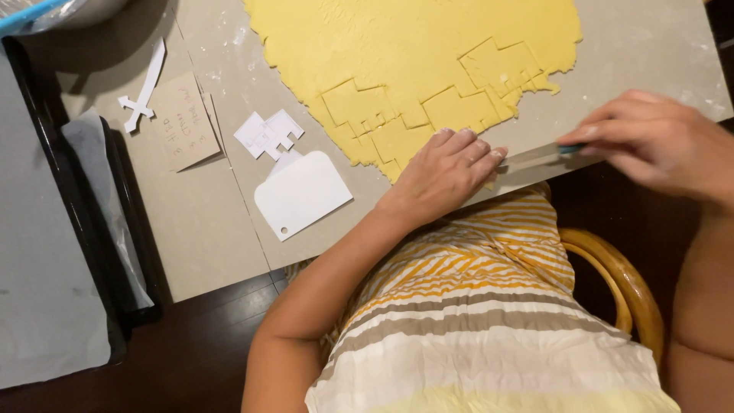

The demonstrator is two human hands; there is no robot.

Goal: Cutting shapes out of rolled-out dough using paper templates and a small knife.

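Pressing palm-down on the near edge of the rolled-out sheet of yellow dough point(405, 46), the left hand point(447, 174) lies flat with its fingers together and closed on nothing; the fingertips point to the right, toward the blade. The right hand point(657, 141) pinches the teal handle end of a thin, flat knife with a pale blade point(535, 157) between thumb and fingers, a closed, light grip.

The knife's long axis runs almost level across the view, nearly in line with the front edge of the grey work mat point(222, 222), and its tip comes just beside the left fingertips, at or near the dough's lower margin; whether the tip touches dough cannot be told. So the dough lies up and to the left of the right hand's grip, and the left hand is the nearer of the two to the dough, already resting on it.

Blocky stepped outlines point(428, 111) are scored in the dough above the left hand. Well apart to the left on the mat lie a white plastic dough scraper point(302, 195), a white stepped paper template point(267, 134), a white sword-shaped paper cutout point(144, 90) and a brown card with handwriting point(183, 118). A dark baking tray lined with grey paper point(46, 252) sits at the far left.
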